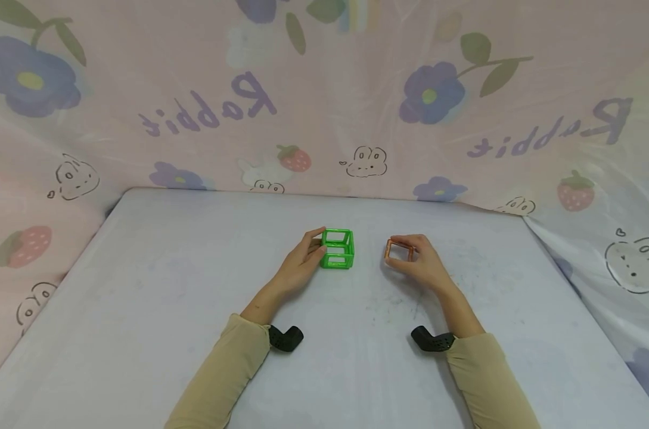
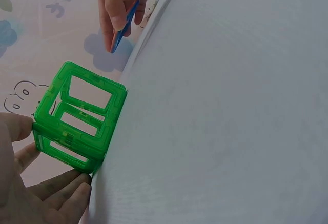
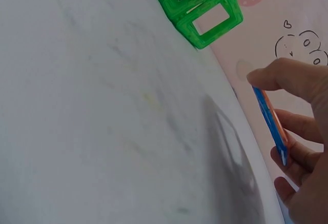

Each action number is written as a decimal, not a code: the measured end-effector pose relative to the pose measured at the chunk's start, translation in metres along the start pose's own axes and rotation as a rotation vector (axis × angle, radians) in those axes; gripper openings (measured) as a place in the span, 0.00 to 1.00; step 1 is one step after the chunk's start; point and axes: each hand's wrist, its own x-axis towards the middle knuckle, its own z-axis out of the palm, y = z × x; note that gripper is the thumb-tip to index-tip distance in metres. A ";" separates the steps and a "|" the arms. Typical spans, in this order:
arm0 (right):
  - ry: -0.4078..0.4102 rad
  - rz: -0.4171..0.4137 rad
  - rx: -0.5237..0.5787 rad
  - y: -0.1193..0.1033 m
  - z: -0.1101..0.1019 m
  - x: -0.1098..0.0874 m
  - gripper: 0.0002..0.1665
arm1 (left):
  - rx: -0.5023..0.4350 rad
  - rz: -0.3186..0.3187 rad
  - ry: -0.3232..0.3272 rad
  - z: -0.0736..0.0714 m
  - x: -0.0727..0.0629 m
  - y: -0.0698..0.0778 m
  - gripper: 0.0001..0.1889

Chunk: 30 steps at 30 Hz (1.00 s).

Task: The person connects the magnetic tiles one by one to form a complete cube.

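Note:
A green open-framed cube of magnetic tiles point(image 1: 337, 255) stands on the white table. My left hand point(image 1: 297, 271) holds it from the left side, and in the left wrist view its thumb and fingertips touch the corners of the green cube point(image 2: 69, 134). To the right of the cube, my right hand point(image 1: 423, 266) pinches a square magnetic tile point(image 1: 401, 243) with an open middle, between thumb and fingers. It looks orange from the head. Seen edge-on in the right wrist view, the tile point(image 3: 270, 121) shows blue along one side and orange along the other; whether it is one piece or two, I cannot tell.
The white table point(image 1: 168, 333) has faint smudges near the right hand. A pink printed curtain point(image 1: 324, 131) rises behind the table's back edge and along its sides. Each wrist carries a black curved device, the left one point(image 1: 286, 338) and the right one point(image 1: 431, 339).

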 end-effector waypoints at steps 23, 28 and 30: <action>-0.029 -0.023 0.017 -0.022 0.011 0.014 0.31 | -0.012 0.011 0.003 0.001 0.000 -0.002 0.26; -0.035 -0.040 0.032 -0.027 0.013 0.017 0.31 | -0.006 0.006 0.003 0.001 0.000 -0.001 0.26; -0.040 -0.045 0.038 -0.029 0.014 0.019 0.31 | -0.007 0.009 0.003 0.001 0.000 -0.001 0.26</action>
